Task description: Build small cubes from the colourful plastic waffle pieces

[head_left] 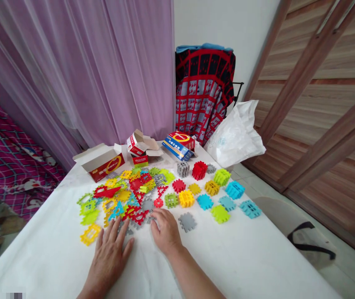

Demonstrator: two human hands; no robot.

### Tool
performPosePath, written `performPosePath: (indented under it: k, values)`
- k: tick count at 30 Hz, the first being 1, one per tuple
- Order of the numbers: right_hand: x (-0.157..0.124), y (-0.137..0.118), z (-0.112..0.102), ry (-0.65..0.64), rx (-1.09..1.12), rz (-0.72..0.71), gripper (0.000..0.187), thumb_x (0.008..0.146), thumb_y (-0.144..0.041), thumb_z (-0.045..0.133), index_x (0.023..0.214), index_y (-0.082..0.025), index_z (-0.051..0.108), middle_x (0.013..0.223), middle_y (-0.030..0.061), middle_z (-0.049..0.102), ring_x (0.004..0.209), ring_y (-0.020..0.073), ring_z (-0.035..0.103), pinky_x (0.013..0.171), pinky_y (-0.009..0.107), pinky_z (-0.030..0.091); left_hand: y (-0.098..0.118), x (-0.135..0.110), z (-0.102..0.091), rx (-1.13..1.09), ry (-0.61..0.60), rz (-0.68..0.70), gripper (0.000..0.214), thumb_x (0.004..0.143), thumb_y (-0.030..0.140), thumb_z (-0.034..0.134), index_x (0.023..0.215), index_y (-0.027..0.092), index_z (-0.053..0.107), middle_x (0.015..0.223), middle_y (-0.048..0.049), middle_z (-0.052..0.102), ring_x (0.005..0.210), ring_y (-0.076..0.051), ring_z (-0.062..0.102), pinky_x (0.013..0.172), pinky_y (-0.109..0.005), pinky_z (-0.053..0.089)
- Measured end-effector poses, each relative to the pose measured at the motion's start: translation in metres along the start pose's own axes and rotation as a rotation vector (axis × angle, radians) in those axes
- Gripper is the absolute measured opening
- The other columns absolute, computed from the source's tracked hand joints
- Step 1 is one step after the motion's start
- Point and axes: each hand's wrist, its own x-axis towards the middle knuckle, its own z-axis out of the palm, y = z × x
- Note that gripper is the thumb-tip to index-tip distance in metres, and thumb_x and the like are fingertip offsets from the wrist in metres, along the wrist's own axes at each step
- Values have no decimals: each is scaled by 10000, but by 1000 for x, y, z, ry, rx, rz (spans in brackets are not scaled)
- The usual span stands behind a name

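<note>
A mixed pile of plastic interlocking building pieces (123,195) in red, yellow, green, blue and grey lies on the white tabletop (55,270). My left hand (111,249) rests palm down at the pile's near edge, fingers stretched and spread, the fingertips over grey pieces (126,229). To its right, my right hand (166,232) has its fingers curled, thumb and forefinger closed at a grey building piece (150,218) partly hidden by them. Just right of that hand, a flat grey square piece (187,222) lies alone. A yellow rectangular frame piece (90,234) sits left of my left hand.
Sorted stacks stand at the right, among them red (199,170), yellow (186,199) and blue (235,189) ones. Opened cardboard boxes (104,164) and a blue-and-red box (179,145) line the back. A white plastic bag (236,135) is at the back right edge.
</note>
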Motion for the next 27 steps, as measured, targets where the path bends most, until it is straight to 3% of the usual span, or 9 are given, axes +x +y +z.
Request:
performPosePath:
  k: [6, 10, 18, 27]
  values:
    - [1, 2, 2, 66, 112, -18, 249, 855, -130, 479, 949, -223, 691, 999, 58, 724, 974, 176, 650, 908, 318, 509, -1, -2, 1, -20, -15, 10, 546, 908, 453, 411, 1415, 275, 503, 1505, -73, 470, 1416, -296, 367, 1142, -545, 261]
    - [2, 2, 2, 114, 172, 33, 251, 850, -122, 470, 922, -222, 689, 945, 56, 732, 922, 171, 668, 860, 299, 530, -5, -4, 6, -46, 28, 0, 558, 895, 474, 432, 1407, 267, 516, 1508, -89, 465, 1405, -304, 382, 1139, -549, 268]
    - [2, 4, 3, 77, 175, 86, 249, 853, -146, 474, 915, -225, 701, 913, 53, 738, 882, 173, 682, 829, 293, 545, 0, 9, 14, -136, 128, 23, 503, 913, 430, 448, 1386, 282, 533, 1478, -82, 505, 1402, -288, 382, 1143, -544, 265]
    - [5, 4, 1, 65, 148, 113, 245, 844, -148, 471, 900, -226, 696, 875, 50, 735, 848, 174, 681, 792, 283, 540, 9, 27, 7, -169, 57, 88, 470, 909, 395, 490, 1374, 344, 537, 1421, -50, 570, 1369, -292, 434, 1129, -555, 287]
